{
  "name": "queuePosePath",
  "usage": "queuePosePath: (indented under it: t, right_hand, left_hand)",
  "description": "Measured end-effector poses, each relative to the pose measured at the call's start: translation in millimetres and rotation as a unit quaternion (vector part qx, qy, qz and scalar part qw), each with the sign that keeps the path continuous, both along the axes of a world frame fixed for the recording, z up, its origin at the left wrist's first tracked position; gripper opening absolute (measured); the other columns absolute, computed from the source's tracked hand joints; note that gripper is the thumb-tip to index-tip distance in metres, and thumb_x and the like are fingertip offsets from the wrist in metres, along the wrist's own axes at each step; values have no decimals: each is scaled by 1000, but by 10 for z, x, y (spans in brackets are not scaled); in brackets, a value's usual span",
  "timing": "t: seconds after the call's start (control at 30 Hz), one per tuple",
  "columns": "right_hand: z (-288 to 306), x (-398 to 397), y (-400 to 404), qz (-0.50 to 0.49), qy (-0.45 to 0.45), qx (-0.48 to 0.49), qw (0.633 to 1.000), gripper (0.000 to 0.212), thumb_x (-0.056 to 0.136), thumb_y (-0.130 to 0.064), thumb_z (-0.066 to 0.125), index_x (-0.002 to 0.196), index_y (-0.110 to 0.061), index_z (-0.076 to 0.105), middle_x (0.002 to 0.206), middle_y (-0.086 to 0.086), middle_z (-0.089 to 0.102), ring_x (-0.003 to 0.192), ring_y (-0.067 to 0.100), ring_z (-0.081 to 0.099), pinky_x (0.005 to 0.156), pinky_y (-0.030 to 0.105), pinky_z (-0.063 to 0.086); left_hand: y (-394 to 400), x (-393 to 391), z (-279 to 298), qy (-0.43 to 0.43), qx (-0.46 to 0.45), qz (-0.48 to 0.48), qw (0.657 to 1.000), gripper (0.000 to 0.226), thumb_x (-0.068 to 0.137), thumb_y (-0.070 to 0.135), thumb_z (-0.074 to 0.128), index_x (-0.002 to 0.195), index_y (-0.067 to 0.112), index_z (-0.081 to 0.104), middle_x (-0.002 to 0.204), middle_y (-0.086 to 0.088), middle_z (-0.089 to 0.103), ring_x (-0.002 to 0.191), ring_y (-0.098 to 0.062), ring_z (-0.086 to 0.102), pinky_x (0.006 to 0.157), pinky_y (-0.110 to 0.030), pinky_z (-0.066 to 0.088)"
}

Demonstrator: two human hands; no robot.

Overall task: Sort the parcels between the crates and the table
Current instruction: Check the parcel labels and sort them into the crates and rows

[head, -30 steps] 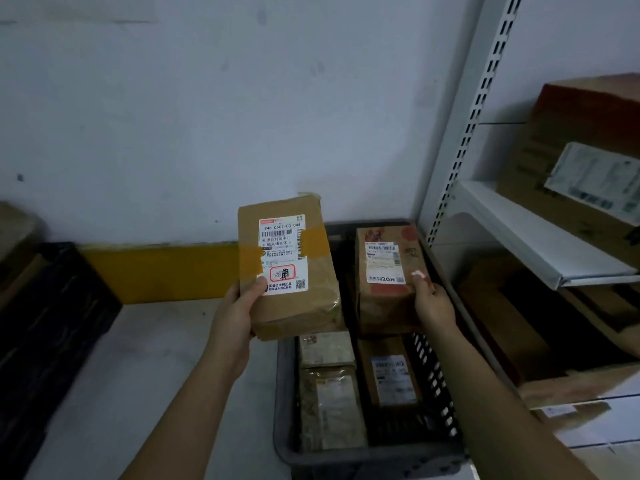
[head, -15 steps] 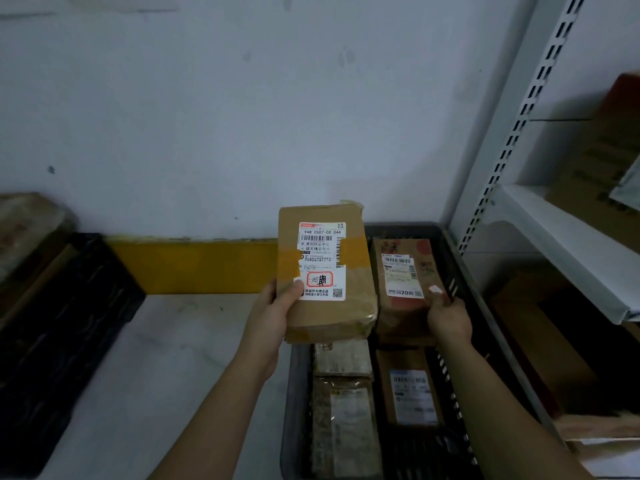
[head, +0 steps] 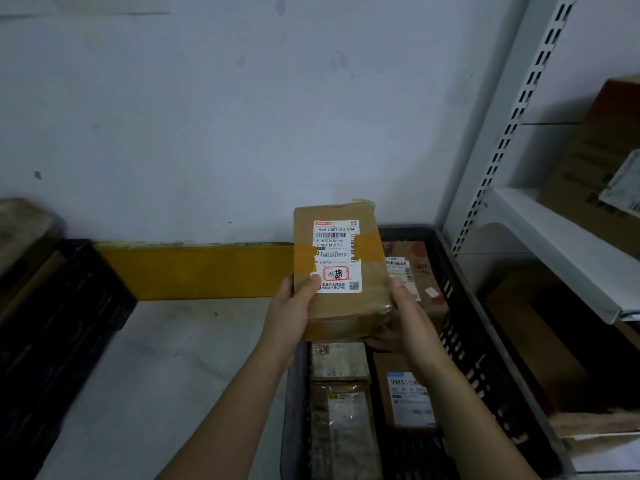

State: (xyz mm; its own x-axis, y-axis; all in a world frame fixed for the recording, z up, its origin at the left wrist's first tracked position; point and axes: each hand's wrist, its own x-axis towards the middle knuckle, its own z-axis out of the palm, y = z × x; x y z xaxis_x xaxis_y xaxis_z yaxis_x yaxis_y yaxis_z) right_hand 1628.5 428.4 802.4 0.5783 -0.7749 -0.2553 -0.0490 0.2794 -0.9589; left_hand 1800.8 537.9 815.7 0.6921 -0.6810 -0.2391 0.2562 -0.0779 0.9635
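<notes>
A brown cardboard parcel (head: 341, 271) with a white shipping label and yellow tape is held up over the far end of a dark grey crate (head: 485, 358). My left hand (head: 294, 306) grips its lower left edge, thumb on the label. My right hand (head: 403, 317) holds its lower right edge and underside. Behind it in the crate lies a brown parcel with red print (head: 420, 275). Nearer me the crate holds two parcels (head: 341, 362) on the left and a labelled one (head: 408, 393) on the right.
A black crate (head: 52, 323) stands at the left on the pale floor (head: 156, 358). A yellow strip (head: 194, 270) runs along the wall base. White metal shelving (head: 554, 244) at the right carries large cardboard boxes (head: 595, 168).
My right hand let go of the red-printed parcel, which now lies in the crate, and moved left onto the held parcel. The parcel stays raised in my left hand.
</notes>
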Motion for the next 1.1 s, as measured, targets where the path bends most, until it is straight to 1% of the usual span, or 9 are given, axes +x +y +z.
queuePosePath:
  t: [0.23,0.33,0.4,0.57,0.7,0.77,0.87,0.97,1.1]
  right_hand:
    - [-14,14,-150,-23,96,-22,995,33,100,-63,58,124,-45,71,132,-1,68,119,27,67,86,54,67]
    - [-102,114,-98,-31,154,-73,985,46,105,-66,49,137,-39,66,134,-1,67,115,21,65,84,46,66]
    - [-163,160,-59,-25,193,-143,970,59,106,-72,39,146,-37,62,139,1,67,122,23,63,99,46,59]
    - [-51,302,-88,5,254,-221,942,59,112,-62,29,141,-25,64,121,0,60,113,20,54,96,37,41]
    - [-213,378,-276,11,338,-228,913,62,110,-66,27,124,-22,70,126,9,69,106,22,63,100,43,52]
    - [-288,392,-285,2,336,-261,905,44,113,-54,38,137,-23,59,128,9,72,103,21,67,95,40,54]
    - [-390,355,-205,42,263,-335,904,78,105,-51,64,169,-36,20,135,-4,60,119,18,64,98,40,56]
    - [-571,356,-242,133,327,-396,848,91,92,-53,80,166,-37,30,163,0,29,138,21,50,114,43,52]
    - [-805,486,-305,122,421,-489,755,73,100,-24,67,162,-33,29,160,16,35,114,38,66,90,48,61]
  left_hand:
    - [-58,-1,-29,-201,92,-77,972,41,107,51,55,145,38,54,137,13,67,115,-5,65,94,-32,57]
    - [-19,32,-100,-280,123,-80,949,58,107,45,58,160,36,36,144,13,63,121,-9,66,95,-32,60]
    - [11,8,-134,-361,156,-87,915,63,107,39,60,162,34,32,148,12,60,127,-13,63,96,-27,55]
    - [30,75,-105,-405,185,-43,895,57,107,41,58,160,27,42,148,9,56,134,-14,55,98,-26,47]
    - [22,168,-282,-419,189,-93,883,38,107,40,58,143,27,61,136,5,67,116,-10,62,92,-28,52]
    - [28,198,-406,-441,192,-122,868,41,105,47,57,142,28,62,135,6,68,121,-13,60,98,-36,55]
    - [-6,242,-572,-534,241,-138,798,59,102,58,55,152,27,53,149,7,59,144,-21,39,115,-45,44]
    - [-78,283,-627,-568,263,-144,766,63,103,57,53,156,24,49,156,5,51,150,-22,30,120,-44,38]
    - [-122,336,-677,-576,263,-173,755,53,103,51,56,146,21,59,158,3,47,155,-22,22,123,-44,36]
